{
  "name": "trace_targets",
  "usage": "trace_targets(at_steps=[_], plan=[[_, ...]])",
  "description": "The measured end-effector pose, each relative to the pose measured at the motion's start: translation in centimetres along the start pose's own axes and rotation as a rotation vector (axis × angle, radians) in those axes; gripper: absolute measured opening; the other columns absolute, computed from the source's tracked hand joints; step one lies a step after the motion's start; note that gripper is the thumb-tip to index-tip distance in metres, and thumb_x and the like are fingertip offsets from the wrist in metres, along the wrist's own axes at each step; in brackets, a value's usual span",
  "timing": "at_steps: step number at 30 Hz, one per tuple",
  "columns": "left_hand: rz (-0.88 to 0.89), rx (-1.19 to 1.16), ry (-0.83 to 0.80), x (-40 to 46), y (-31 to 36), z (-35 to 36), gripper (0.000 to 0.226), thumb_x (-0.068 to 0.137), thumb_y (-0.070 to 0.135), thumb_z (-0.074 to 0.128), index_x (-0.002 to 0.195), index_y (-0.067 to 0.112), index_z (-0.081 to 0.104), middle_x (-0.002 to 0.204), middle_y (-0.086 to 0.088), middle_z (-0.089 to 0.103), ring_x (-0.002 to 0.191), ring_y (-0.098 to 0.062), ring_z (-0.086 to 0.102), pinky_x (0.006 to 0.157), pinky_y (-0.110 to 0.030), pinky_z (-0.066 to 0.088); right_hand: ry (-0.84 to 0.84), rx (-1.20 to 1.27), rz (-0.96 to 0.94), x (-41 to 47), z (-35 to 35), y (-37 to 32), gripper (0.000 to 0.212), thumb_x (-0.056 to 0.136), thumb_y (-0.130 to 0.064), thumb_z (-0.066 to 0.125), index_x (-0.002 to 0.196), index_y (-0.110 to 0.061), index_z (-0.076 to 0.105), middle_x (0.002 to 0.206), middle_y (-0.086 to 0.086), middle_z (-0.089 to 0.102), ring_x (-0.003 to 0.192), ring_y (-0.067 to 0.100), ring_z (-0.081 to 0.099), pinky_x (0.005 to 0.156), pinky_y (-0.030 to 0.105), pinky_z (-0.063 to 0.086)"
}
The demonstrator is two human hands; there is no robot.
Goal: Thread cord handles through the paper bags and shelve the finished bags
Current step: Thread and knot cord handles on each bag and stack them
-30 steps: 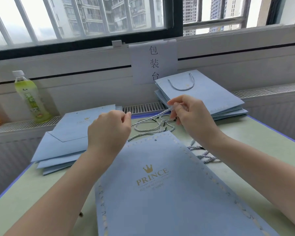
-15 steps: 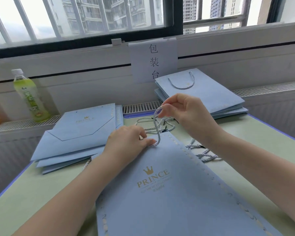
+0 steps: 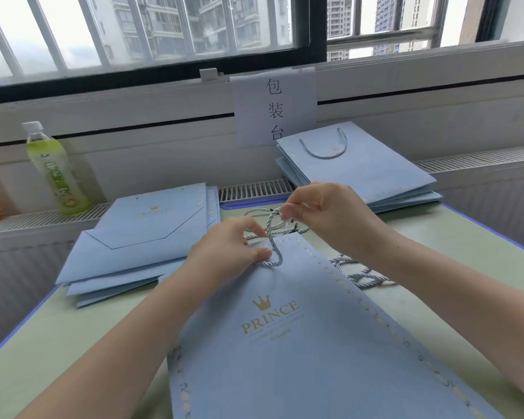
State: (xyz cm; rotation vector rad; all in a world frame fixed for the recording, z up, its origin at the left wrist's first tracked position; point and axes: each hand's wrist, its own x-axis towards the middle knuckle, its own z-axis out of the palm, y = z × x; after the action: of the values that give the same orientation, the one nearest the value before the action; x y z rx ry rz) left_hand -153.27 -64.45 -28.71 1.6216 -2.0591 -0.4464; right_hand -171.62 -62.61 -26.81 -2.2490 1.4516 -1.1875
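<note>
Flat light-blue paper bag (image 3: pixel 300 343) w/ gold PRINCE print lies on the green table (image 3: pixel 58 343), lower centre of frame, top edge pointing away toward the window. Left hand (image 3: pixel 227 252) sits on the bag's top edge, centre frame, thumb and forefinger closed in a pinch at the cord (image 3: pixel 274 240) where it meets the paper. Right hand (image 3: pixel 324 213) just above and to the right, fingers curled, pinching the upper end of the same cord; the cord runs in an S-shaped curve down btwn both hands and loops on the bag face. Can't tell if the cord tip is already through a hole. Loose cords (image 3: pixel 357 275) lie in a heap on the table right of the bag, partly under the right forearm; more cord ends behind the hands. Stack of unthreaded bags (image 3: pixel 139 237) at centre left of frame, flat, overlapping. Stack of finished bags (image 3: pixel 369 173) at upper right of centre, on the ledge by the window, top one w/ a cord handle showing. Green drink bottle (image 3: pixel 53 170) stands upright at upper left on the ledge. Paper sign (image 3: pixel 274 107) w/ Chinese characters is taped under the window, top centre.
</note>
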Motion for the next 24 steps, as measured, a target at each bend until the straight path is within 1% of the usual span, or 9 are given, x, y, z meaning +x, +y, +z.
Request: trace_targets(at_steps=[2, 3, 7, 9, 12, 15, 18, 21, 24], plan=[[-0.026, 0.010, 0.039, 0.0, 0.0, 0.0, 0.012, 0.077, 0.038, 0.071, 0.082, 0.036, 0.060, 0.068, 0.012, 0.047, 0.083, -0.022, 0.056, 0.081, -0.035, 0.044, 0.024, 0.069, -0.006, -0.2, 0.1, -0.1, 0.019, 0.091, -0.031, 0.060, 0.080, -0.018, 0.069, 0.047, -0.013, 0.044, 0.049, 0.004, 0.041, 0.050, 0.014, 0.028], [-0.040, 0.017, 0.060, 0.0, 0.0, -0.1, 0.010, 0.078, 0.039, 0.070, 0.082, 0.034, 0.062, 0.070, 0.010, 0.049, 0.088, -0.024, 0.058, 0.080, -0.035, 0.044, 0.044, 0.084, -0.007, -0.2, 0.3, 0.0, 0.018, 0.091, -0.029, 0.060, 0.081, -0.016, 0.069, 0.049, -0.011, 0.048, 0.050, 0.005, 0.043, 0.051, 0.014, 0.029], [-0.082, 0.046, 0.151, 0.0, 0.1, -0.2, 0.019, 0.082, 0.048, 0.064, 0.078, 0.030, 0.062, 0.085, 0.005, 0.061, 0.091, -0.021, 0.058, 0.080, -0.036, 0.047, 0.012, 0.207, 0.026, 0.0, 0.9, -0.1, 0.014, 0.093, -0.018, 0.058, 0.083, -0.022, 0.067, 0.076, -0.001, 0.068, 0.075, 0.019, 0.064, 0.072, 0.033, 0.051], [-0.080, 0.072, 0.178, 0.0, 0.3, -0.3, 0.021, 0.084, 0.050, 0.062, 0.079, 0.029, 0.062, 0.090, 0.005, 0.063, 0.092, -0.020, 0.058, 0.082, -0.037, 0.048, -0.031, 0.232, 0.036, -0.1, 0.8, -0.1, 0.018, 0.092, -0.015, 0.058, 0.083, -0.026, 0.068, 0.081, 0.004, 0.069, 0.079, 0.020, 0.063, 0.075, 0.030, 0.049], [-0.058, 0.110, 0.192, -0.1, 0.5, -0.2, 0.022, 0.085, 0.050, 0.059, 0.082, 0.028, 0.061, 0.092, 0.005, 0.063, 0.093, -0.019, 0.058, 0.081, -0.036, 0.048, -0.069, 0.185, 0.049, -0.3, 0.7, 0.1, 0.025, 0.091, -0.009, 0.055, 0.084, -0.027, 0.070, 0.080, 0.010, 0.067, 0.075, 0.021, 0.059, 0.068, 0.026, 0.046], [-0.028, 0.127, 0.217, -0.3, 0.7, -0.1, 0.024, 0.087, 0.049, 0.057, 0.084, 0.025, 0.061, 0.088, 0.004, 0.063, 0.090, -0.020, 0.058, 0.075, -0.034, 0.046, -0.078, 0.251, 0.098, -0.5, 0.5, 0.0, 0.038, 0.086, 0.008, 0.042, 0.087, -0.018, 0.069, 0.076, 0.007, 0.069, 0.067, 0.011, 0.062, 0.070, 0.022, 0.048], [0.009, 0.165, 0.270, -0.5, 0.9, -0.2, 0.024, 0.091, 0.044, 0.055, 0.085, 0.022, 0.060, 0.088, 0.002, 0.063, 0.088, -0.022, 0.056, 0.071, -0.032, 0.042, -0.113, 0.434, 0.174, -0.2, 0.5, 0.0, 0.051, 0.077, 0.021, 0.031, 0.091, -0.010, 0.069, 0.083, 0.011, 0.071, 0.073, 0.010, 0.066, 0.079, 0.027, 0.053], [0.025, 0.194, 0.297, -0.6, 1.0, -0.2, 0.025, 0.093, 0.042, 0.052, 0.084, 0.020, 0.059, 0.089, 0.000, 0.062, 0.089, -0.023, 0.056, 0.070, -0.032, 0.041, -0.161, 0.685, 0.306, 0.2, 0.3, 0.0, 0.049, 0.078, 0.019, 0.029, 0.090, -0.007, 0.069, 0.095, 0.013, 0.070, 0.084, 0.015, 0.068, 0.084, 0.030, 0.051], [0.033, 0.182, 0.305, -0.7, 1.0, -0.2, 0.028, 0.093, 0.043, 0.051, 0.084, 0.019, 0.059, 0.087, 0.001, 0.062, 0.088, -0.022, 0.056, 0.070, -0.032, 0.041, -0.130, 0.852, 0.379, 0.4, 0.1, -0.3, 0.030, 0.093, 0.005, 0.037, 0.091, -0.001, 0.067, 0.096, 0.016, 0.068, 0.077, 0.016, 0.067, 0.072, 0.020, 0.053]])
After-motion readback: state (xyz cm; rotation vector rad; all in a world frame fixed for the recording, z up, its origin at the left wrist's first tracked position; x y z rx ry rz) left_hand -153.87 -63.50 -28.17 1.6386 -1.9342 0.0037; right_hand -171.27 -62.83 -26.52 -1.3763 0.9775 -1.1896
